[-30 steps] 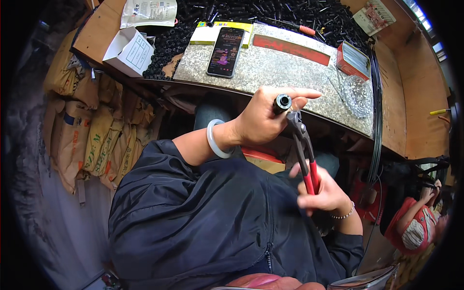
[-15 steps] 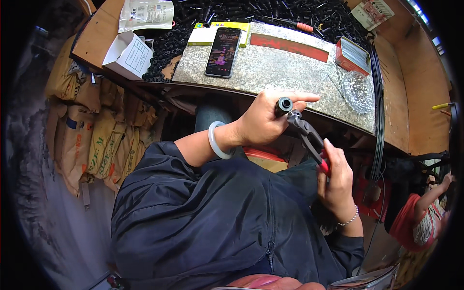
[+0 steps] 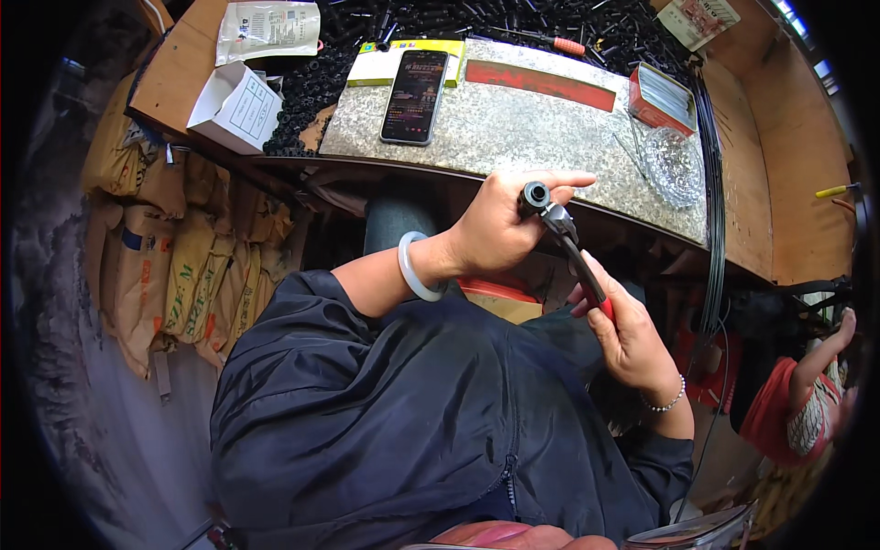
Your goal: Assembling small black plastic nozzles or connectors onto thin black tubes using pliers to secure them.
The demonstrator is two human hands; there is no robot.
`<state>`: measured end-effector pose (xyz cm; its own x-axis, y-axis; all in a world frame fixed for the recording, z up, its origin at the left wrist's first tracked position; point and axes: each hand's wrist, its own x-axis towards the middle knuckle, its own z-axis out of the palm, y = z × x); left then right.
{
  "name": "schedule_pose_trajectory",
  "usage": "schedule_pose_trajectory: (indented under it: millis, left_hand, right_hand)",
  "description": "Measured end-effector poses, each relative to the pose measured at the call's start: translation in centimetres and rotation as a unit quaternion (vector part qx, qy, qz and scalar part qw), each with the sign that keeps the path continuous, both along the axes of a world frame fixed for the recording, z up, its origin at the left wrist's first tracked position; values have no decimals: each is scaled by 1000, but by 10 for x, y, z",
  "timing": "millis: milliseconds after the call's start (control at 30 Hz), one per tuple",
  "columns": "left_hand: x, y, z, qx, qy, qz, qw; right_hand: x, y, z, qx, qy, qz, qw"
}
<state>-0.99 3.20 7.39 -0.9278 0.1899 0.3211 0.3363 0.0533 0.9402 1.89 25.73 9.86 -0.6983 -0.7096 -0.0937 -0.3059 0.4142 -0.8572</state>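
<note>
Held in my left hand is a short black tube, its hollow round end facing up; the index finger points out to the right and the other fingers wrap round the tube. My right hand grips a pair of pliers with dark jaws and red handle ends. The jaws sit right at the side of the tube, just below its open end. What lies between the jaws is too small to make out. Both hands are in front of the near edge of the speckled work board.
A phone leans on a yellow-white box. Further along are a red strip, a tin of thin pieces, a glass dish and a red-handled tool. Black parts heap behind. A person is at the right.
The pliers have turned and their handles have come together, with the jaws now against the tube. My right hand has closed further and shifted slightly left. My left hand has barely moved.
</note>
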Motion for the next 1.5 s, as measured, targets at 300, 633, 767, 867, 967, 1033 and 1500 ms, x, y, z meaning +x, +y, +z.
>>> schedule_pose_trajectory:
  millis: [300, 633, 767, 867, 967, 1033, 1500]
  left_hand:
    - [-1, 5, -4, 0, 3, 5, 1000]
    - [-2, 3, -2, 33, -37, 60, 997]
    - [3, 9, 8, -7, -26, 74, 997]
    - [7, 10, 15, -18, -19, 68, 997]
    - [7, 11, 16, -33, -2, 76, 997]
    - [9, 10, 17, -44, -13, 75, 996]
    - [-3, 17, 12, -27, 66, 51, 996]
  right_hand:
    - [2, 1, -18, -79, -298, -72, 948]
    - [-87, 38, -46, 99, 207, -273, 934]
    - [-150, 71, -41, 351, 244, -330, 842]
    - [-173, 71, -32, 425, 164, -340, 823]
    - [-180, 70, -29, 436, 153, -354, 813]
    - [-186, 71, -36, 425, 159, -361, 815]
    - [-119, 32, -29, -23, 323, -354, 877]
